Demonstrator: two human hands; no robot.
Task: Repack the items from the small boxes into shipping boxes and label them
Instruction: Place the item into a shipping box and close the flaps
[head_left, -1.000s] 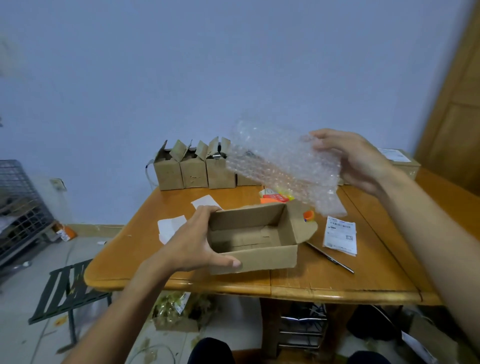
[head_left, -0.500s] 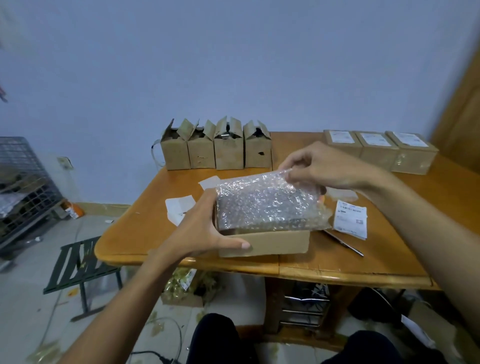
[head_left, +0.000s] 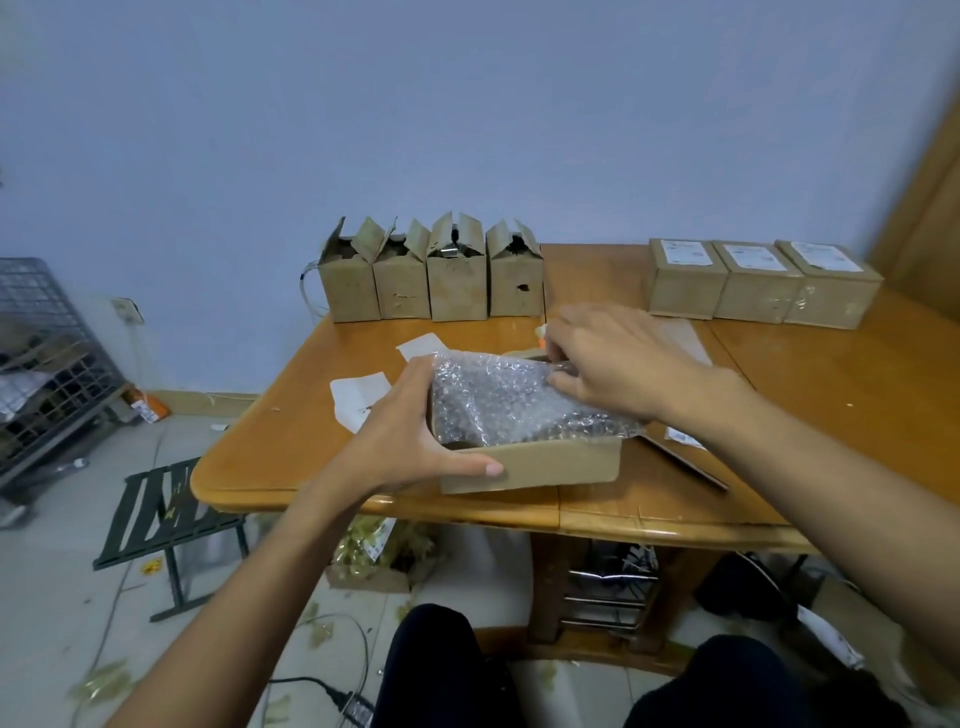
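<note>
After holding it aloft a second earlier, settled the bubble-wrapped item (head_left: 509, 400) into the shipping box (head_left: 550, 462) on the counter (head_left: 291, 441), right hand (head_left: 618, 364) pinching its far edge, left hand (head_left: 410, 441) gripping the box, sealing likely next.

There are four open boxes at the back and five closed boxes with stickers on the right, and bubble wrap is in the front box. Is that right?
Almost. The head view shows three closed boxes with stickers, not five. The four open boxes do stand at the back, and the bubble wrap does lie in the front box, as you said.
</note>
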